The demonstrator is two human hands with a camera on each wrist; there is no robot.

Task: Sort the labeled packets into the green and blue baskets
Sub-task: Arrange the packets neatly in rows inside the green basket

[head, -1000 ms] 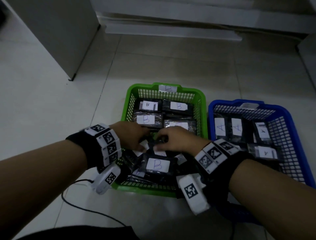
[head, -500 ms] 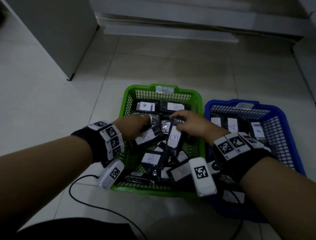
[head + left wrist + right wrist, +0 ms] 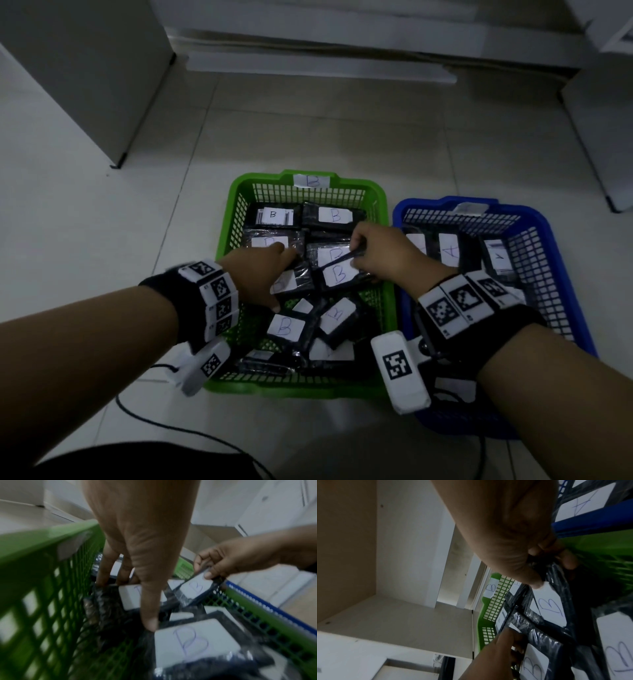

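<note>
A green basket (image 3: 260,178) tagged B holds several black packets with white B labels. To its right, a blue basket (image 3: 534,219) holds packets labelled A. My right hand (image 3: 354,253) pinches the edge of one B packet (image 3: 339,274) and holds it tilted over the right middle of the green basket. The right wrist view shows the right hand (image 3: 547,568) with thumb and fingers on that B packet (image 3: 551,605). My left hand (image 3: 274,270) reaches into the green basket. In the left wrist view, the left hand (image 3: 142,601) touches another B packet (image 3: 130,596) with straight fingers and thumb.
Both baskets stand side by side on a pale tiled floor. A black cable (image 3: 191,428) runs along the floor near the green basket's front. A grey cabinet (image 3: 85,68) stands at the back left, and white furniture (image 3: 603,137) at the right.
Both hands have moved from the loose pile at the near end toward the middle of the green basket. The right hand has lifted a B packet, now tilted flatter.
</note>
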